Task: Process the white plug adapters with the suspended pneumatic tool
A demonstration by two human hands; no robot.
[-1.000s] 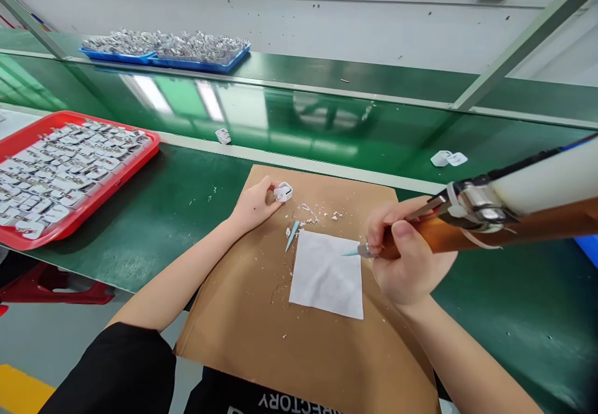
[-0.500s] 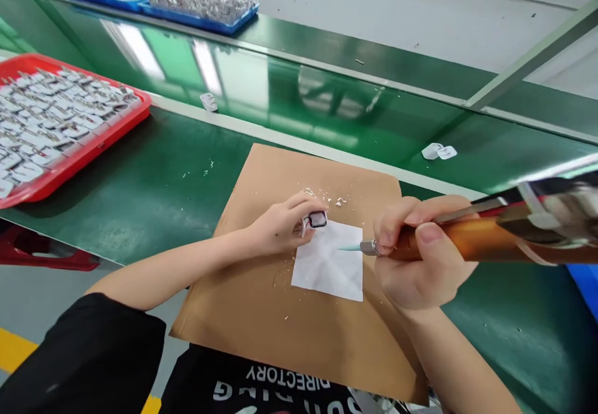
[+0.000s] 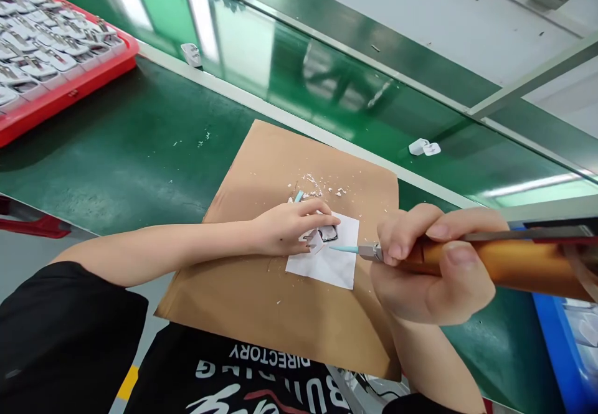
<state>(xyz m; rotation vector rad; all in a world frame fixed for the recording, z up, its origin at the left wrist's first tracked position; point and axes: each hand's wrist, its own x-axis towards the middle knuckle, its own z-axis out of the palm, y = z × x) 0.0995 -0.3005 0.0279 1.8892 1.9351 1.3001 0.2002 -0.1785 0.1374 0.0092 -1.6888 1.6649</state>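
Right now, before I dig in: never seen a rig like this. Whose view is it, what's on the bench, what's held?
There's no robot here: these are a person's bare hands, and every picture comes from one camera worn on the head, looking forward and down. The left hand holds a small white part over a white sheet. The right hand grips an orange-handled tool; its pale blue tip points at the part, though contact can't be made out. Under the sheet is cardboard with white crumbs, laid on a green bench. A red tray of similar-looking pieces sits at left.
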